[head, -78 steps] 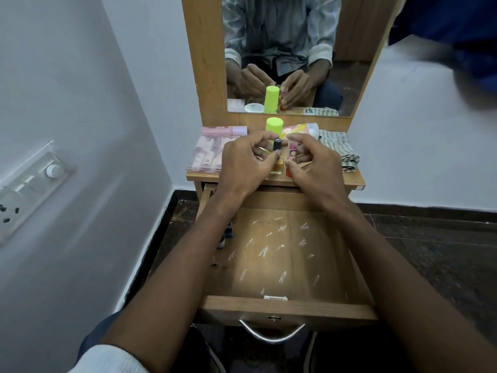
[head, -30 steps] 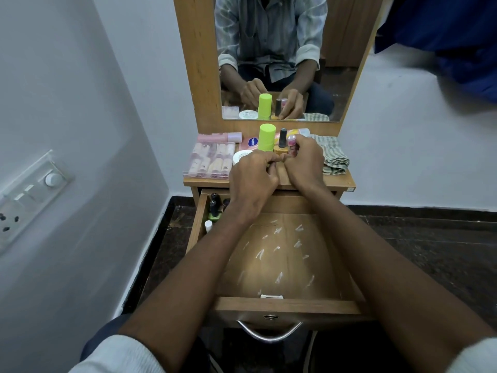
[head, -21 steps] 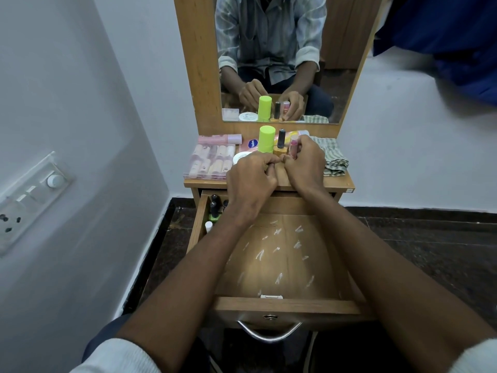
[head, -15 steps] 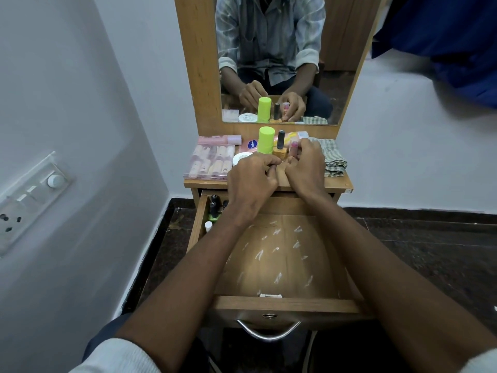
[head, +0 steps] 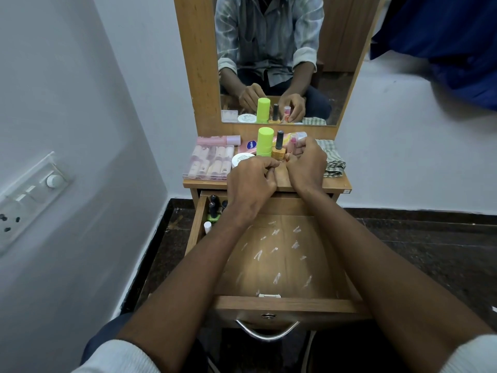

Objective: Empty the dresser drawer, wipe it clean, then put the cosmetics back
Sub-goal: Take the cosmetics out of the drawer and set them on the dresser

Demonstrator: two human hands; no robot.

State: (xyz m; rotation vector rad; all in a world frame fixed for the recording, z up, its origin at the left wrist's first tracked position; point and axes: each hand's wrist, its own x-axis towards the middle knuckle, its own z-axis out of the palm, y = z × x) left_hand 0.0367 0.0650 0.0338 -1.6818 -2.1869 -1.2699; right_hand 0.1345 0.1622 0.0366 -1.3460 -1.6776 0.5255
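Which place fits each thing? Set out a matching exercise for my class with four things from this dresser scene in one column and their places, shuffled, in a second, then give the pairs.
Things
1. lime green bottle
2. checked cloth
3. clear case of tubes
4. green nail polish bottle

Places
A. far left corner inside the open drawer
B. right end of the dresser top
C. left end of the dresser top
D. middle of the dresser top, beside the orange nail polish bottle

Pairs: 1-D, 2-B, 3-C, 4-A
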